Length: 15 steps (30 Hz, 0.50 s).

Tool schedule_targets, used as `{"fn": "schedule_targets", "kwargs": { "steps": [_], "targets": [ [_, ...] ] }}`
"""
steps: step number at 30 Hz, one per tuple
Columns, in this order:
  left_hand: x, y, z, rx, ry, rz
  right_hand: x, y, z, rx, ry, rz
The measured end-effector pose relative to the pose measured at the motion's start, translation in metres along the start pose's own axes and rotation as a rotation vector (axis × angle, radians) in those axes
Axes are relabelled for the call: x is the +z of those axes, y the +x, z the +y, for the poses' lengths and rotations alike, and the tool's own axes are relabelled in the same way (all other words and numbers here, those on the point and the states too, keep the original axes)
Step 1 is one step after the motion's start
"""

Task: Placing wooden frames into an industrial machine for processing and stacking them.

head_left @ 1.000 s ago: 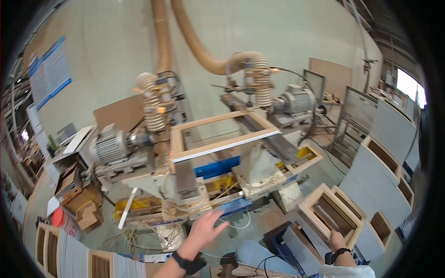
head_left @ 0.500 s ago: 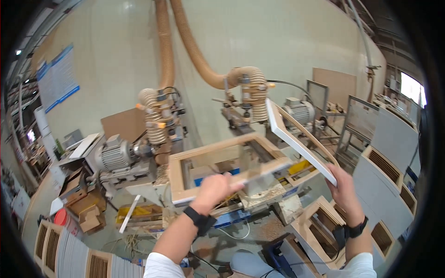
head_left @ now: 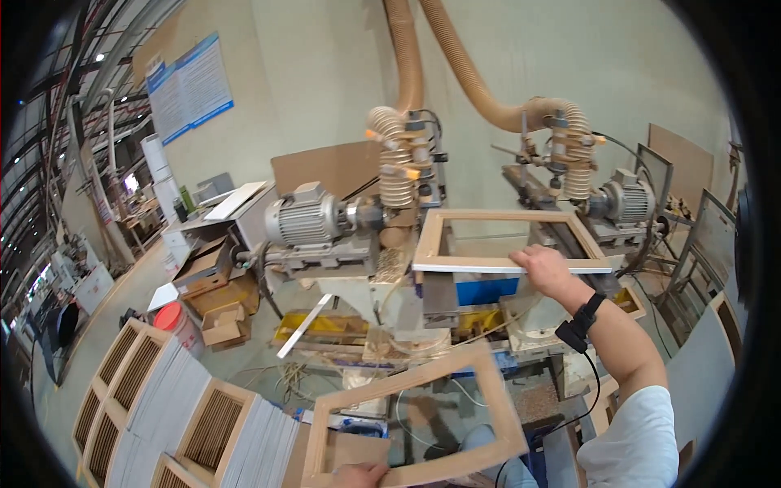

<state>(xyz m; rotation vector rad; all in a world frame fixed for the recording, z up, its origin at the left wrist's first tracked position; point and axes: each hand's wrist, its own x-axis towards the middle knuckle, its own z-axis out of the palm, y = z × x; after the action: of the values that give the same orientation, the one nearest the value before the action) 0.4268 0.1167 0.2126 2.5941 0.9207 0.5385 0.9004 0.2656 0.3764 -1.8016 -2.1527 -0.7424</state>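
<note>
My left hand (head_left: 359, 476) is at the lower edge of the view, closed on the lower bar of a rectangular wooden frame (head_left: 499, 398). That frame is tilted up in front of my legs, slightly blurred, with floor showing through its opening. Farther off, my right hand (head_left: 543, 267) grips the front bar of a second wooden frame (head_left: 504, 216) with a white front edge. This one lies roughly flat on the machine, between the left motor (head_left: 303, 218) and the right motor (head_left: 628, 198). A black band with a cable circles my right wrist.
Stacks of similar frames (head_left: 215, 427) stand at the lower left, beside a red-lidded bucket (head_left: 169, 317) and cardboard boxes (head_left: 226, 324). Ribbed dust hoses (head_left: 468, 69) drop to the machine heads. Grey panels (head_left: 691, 350) lean at the right.
My view has turned left. My left hand has moved from the frame at the machine down to the lower edge, holding a frame. My right hand has lowered its raised frame onto the machine.
</note>
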Motion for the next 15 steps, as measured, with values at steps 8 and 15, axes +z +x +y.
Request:
{"fn": "schedule_targets", "kwargs": {
  "steps": [8, 15],
  "targets": [
    [-0.028, -0.095, -0.07, -0.615, 0.064, -0.111, 0.069, 0.034, 0.043, 0.135, 0.011, 0.0],
    [-0.024, -0.14, -0.142, -0.755, 0.373, 0.251, 0.082, 0.025, 0.077, 0.136, 0.096, 0.023]
  ]
}}
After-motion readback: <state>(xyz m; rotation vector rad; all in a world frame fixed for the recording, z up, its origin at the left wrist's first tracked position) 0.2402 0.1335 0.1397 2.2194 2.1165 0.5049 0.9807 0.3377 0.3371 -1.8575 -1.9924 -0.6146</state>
